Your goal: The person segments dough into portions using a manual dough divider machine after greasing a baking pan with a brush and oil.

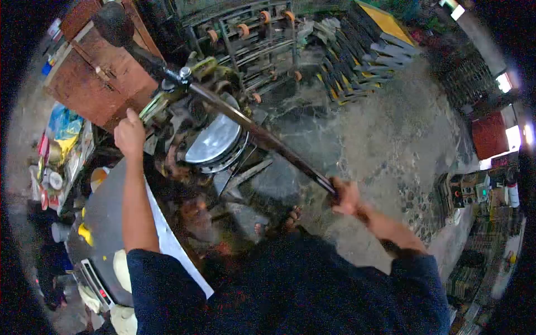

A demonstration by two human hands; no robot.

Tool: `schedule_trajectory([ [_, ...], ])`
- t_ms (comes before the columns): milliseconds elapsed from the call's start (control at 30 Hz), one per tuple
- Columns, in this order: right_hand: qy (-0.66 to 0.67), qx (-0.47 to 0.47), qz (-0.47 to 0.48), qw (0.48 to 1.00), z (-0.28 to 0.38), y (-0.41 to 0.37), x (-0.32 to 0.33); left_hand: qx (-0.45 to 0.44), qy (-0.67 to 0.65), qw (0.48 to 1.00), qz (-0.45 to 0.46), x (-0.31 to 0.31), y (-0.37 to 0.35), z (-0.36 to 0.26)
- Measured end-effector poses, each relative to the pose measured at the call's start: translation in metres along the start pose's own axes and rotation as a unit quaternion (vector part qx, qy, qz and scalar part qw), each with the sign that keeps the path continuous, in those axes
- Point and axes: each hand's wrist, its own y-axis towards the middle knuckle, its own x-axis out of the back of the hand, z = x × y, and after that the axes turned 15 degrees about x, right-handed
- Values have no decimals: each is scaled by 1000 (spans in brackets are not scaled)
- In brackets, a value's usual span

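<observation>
My right hand (pixel 346 196) is wrapped round the lower end of a long dark metal bar (pixel 262 134). The bar slants up to the left, to a bolted joint with a shiny nut; beyond it is a dark rounded knob (pixel 114 25). Closed, with its thumb side up, my left hand (pixel 130 134) is beside the greasy machine (pixel 173 120). What its fingers hold, if anything, is hidden. Just right of that hand lies a thin greenish strip (pixel 152 109). Under the bar sits a round silvery metal disc (pixel 215 139) with a toothed or perforated rim.
A grey-topped table (pixel 111 206) at my left carries a digital scale (pixel 96 283) and a yellow item (pixel 85 234). Behind stand a reddish-brown cabinet (pixel 106 78), a rack with orange wheels (pixel 243 30) and stacked dark, yellow-edged pieces (pixel 357 61). My bare toes show on the concrete floor (pixel 379 134).
</observation>
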Motion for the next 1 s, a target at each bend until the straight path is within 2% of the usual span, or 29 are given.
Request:
schedule_trajectory([
  [33,11,-62,62,996,4,-4,0,-5,-14,1000,5,2,-3,-1],
  [67,-10,-4,2,1000,8,-6,-6,-12,-33,999,11,1,-8,-2],
  [100,-13,-8,-8,1000,18,-15,3,-21,-39,999,8,-2,-11,1],
  [133,5,-21,22,1000,26,-10,33,-24,-39,999,-5,-7,-5,3],
  [200,-61,-4,102,993,56,15,103,-17,-23,999,-18,3,-5,-1],
  [233,-143,19,147,979,77,28,138,-22,-16,999,-19,5,-1,-5],
  [300,-131,-29,166,977,104,57,177,-5,-3,999,-40,1,-2,0],
  [333,-74,-99,223,967,122,67,182,-13,-24,997,-69,2,-8,-4],
  [367,-91,-58,190,976,88,43,137,-3,-15,997,-71,-7,-6,-4],
  [433,-134,25,122,983,22,-7,46,-46,84,992,-77,-20,5,8],
  [467,-137,69,76,985,-6,-12,17,-131,121,981,-76,-20,2,9],
  [500,-143,114,31,983,-34,-20,-12,-147,179,969,-88,-31,1,17],
  [533,-152,158,-13,975,-63,-29,-41,-136,147,972,-121,-18,-10,9],
  [567,-80,122,4,989,-73,-48,-66,-185,135,961,-152,-15,-9,11],
  [600,-22,59,29,998,-75,-87,-75,12,40,995,-93,-3,-23,-6],
  [700,38,-48,10,998,-97,-66,-71,40,-62,993,-91,-13,-28,-1],
  [733,-90,101,-84,987,-58,-25,-43,34,-63,993,-99,-19,-22,-4],
  [800,-225,230,-174,930,-52,-28,-48,28,-61,993,-98,-11,-27,-10],
  [833,-59,62,-102,991,-93,-49,-90,51,19,995,-81,-8,-24,-10],
  [867,-38,36,-86,995,-75,-44,-75,-105,174,975,-92,-4,-24,1],
  [900,-17,8,-69,997,-53,-32,-56,-100,202,973,-51,2,-25,5],
  [933,2,-20,-53,998,-32,-19,-36,-114,171,978,-43,8,-31,5],
  [967,-50,4,-97,994,-48,-20,-53,-105,35,992,-57,-8,-25,13],
  [1000,-44,-9,-120,992,-36,-15,-43,-169,49,982,-71,-28,-9,23],
])
